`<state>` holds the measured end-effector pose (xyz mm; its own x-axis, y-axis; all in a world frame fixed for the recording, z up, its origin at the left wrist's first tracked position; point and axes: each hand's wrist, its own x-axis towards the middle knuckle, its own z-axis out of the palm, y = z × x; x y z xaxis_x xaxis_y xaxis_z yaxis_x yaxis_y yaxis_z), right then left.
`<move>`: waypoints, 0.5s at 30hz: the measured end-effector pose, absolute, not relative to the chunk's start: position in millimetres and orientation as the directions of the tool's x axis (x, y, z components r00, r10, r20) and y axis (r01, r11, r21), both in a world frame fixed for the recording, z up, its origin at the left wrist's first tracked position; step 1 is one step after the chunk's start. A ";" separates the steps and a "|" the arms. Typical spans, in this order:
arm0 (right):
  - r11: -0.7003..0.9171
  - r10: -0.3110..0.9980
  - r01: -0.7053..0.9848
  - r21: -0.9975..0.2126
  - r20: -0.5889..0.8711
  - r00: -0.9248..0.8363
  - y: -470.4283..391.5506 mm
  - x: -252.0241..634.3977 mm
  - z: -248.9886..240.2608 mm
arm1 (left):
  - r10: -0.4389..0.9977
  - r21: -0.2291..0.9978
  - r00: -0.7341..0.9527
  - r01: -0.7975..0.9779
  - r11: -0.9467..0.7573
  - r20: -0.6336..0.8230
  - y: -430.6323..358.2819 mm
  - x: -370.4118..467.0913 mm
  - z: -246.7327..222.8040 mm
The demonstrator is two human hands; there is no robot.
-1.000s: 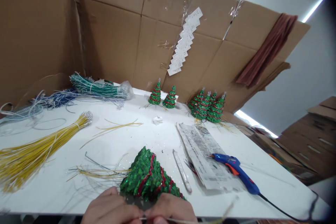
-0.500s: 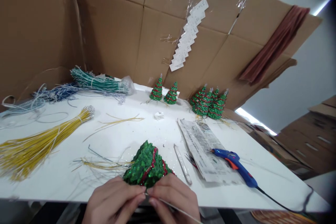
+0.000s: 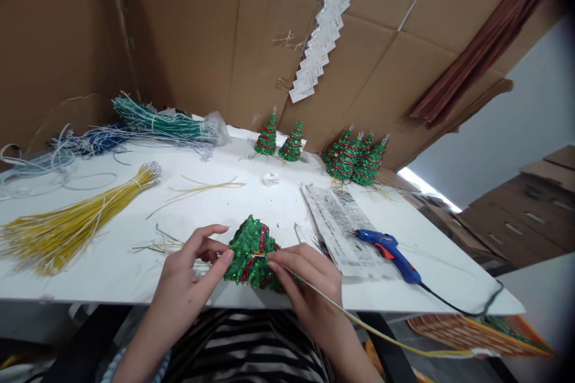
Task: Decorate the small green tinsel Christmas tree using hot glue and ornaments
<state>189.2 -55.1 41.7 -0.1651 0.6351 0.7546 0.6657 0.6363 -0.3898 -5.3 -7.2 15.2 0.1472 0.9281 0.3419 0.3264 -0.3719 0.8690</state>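
At the left, a long bundle of yellow wires (image 3: 85, 215) lies with a white tie, and its loose ends open like a broom. Behind it lies a thick bundle of green wires (image 3: 157, 122). In the middle, near the front edge of the smooth white table (image 3: 112, 275), the green tree (image 3: 251, 251) lies on its side; its skin is bumpy and glittering, with red bands across. Further right are a flat, wrinkled printed paper (image 3: 336, 221) and a blue plastic glue gun (image 3: 399, 257), partly over it.

Half a second before, my fingertips almost meet in front of the tree. Now my left hand (image 3: 191, 281) is at the tree's left side, and my right hand (image 3: 309, 281) is higher, against its right part.

My left thumb and forefinger are spread, curved about the wide end; how firmly they press, I cannot tell. My right thumb and forefinger pinch a thin wire (image 3: 381, 333) close to its tip, which lies over the tree; the rest crosses my wrist toward the lower right.
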 end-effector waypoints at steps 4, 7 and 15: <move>0.630 0.645 0.681 -0.374 0.741 -0.189 -56.0 194.5 43.8 | 0.952 0.929 0.174 0.231 -0.289 0.253 -10.1 -2.6 14.4; 0.641 0.640 0.673 -0.368 0.741 -0.204 -57.1 196.8 45.9 | 0.946 0.939 0.217 0.196 -0.283 0.240 -13.2 1.1 15.2; 0.665 0.621 0.690 -0.287 0.725 -0.297 -60.7 197.8 48.1 | 0.909 0.897 0.285 0.236 -0.373 0.303 -10.7 -4.8 18.9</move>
<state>197.8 -60.7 48.1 -0.2974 0.6215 0.7248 0.6897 0.6648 -0.2870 -4.8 -10.7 18.9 0.2851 0.9093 0.3032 0.2365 -0.3733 0.8971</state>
